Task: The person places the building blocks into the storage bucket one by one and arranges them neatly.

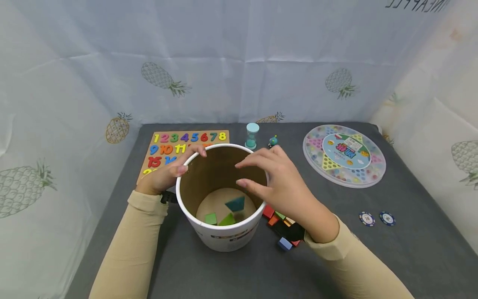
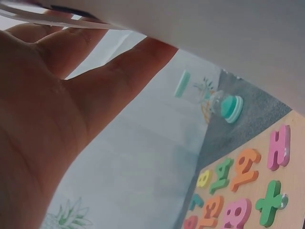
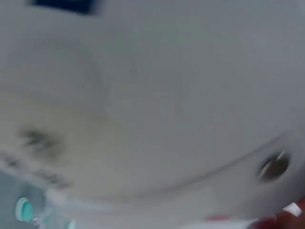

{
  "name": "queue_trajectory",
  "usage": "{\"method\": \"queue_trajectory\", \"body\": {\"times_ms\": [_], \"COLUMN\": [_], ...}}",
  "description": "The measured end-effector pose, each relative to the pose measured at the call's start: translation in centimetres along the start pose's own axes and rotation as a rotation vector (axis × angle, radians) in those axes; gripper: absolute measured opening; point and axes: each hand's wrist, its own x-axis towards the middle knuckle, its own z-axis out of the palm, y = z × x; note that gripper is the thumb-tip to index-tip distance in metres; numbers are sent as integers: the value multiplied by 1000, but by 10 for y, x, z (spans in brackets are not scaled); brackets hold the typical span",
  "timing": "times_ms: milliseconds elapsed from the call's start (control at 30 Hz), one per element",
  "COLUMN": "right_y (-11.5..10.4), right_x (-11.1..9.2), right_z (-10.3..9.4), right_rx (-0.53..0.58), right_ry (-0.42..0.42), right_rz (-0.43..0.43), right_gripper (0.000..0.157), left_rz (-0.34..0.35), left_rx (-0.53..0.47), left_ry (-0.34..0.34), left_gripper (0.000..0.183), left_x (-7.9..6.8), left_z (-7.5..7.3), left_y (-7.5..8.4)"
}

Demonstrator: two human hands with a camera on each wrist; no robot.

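Note:
A white bucket (image 1: 222,236) stands on the grey table, its brown inside visible from above. At its left rim my left hand (image 1: 164,172) holds on, thumb and forefinger at the edge; the left wrist view shows that hand (image 2: 43,105) against the outer wall. Over the right rim reaches my right hand (image 1: 278,178), thumb and fingers spread apart with nothing between them. Below it, inside the bucket, is a dark teal block (image 1: 235,204), tilted. Two green blocks, one square (image 1: 210,219) and one pointed (image 1: 227,219), lie on the bottom. The bucket's wall (image 3: 167,95) fills the right wrist view, blurred.
Colored blocks (image 1: 285,243) lie right of the bucket, partly under my right wrist. Behind stand a number board (image 1: 149,151), a sand timer (image 1: 252,136) and a small blue-green toy (image 1: 273,141). At right are a round game board (image 1: 343,155) and two poker chips (image 1: 367,219).

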Motion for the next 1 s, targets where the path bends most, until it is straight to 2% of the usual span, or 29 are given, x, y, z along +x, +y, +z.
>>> {"method": "queue_trajectory", "body": {"times_ms": [67,133,200,267,367,467,533,700,867,1000], "right_y": [11,27,49,74,112,142,156,169,160,157], "right_x": [-5,-9,-12,-14,-20,-29,-35,-43,-38,-34], "right_z": [-2,-5,-5,-1,12,26,33,38,26,17], "right_rx": [8,20,28,11,-30,-72,-90,-102,-53,-50], "right_ry": [85,140,124,15,-241,-462,-538,-564,-541,-516], "right_rz": [35,110,219,333,456,505,513,497,548,555], "right_gripper": [27,25,24,27,33,37,35,23,12,13], "left_rz": [2,8,15,20,26,23,16,9,10,-5], "left_rx": [7,4,12,16,11,15,16,32,48,45], "left_ry": [-3,-11,-11,-14,-19,-16,-9,11,22,31], "left_gripper": [44,43,43,43,44,43,43,41,38,38], "left_x": [0,1,2,3,2,1,1,1,1,0], "left_z": [0,0,0,-1,-1,-1,0,2,2,0], "left_y": [0,0,1,1,0,0,0,2,3,2]}}
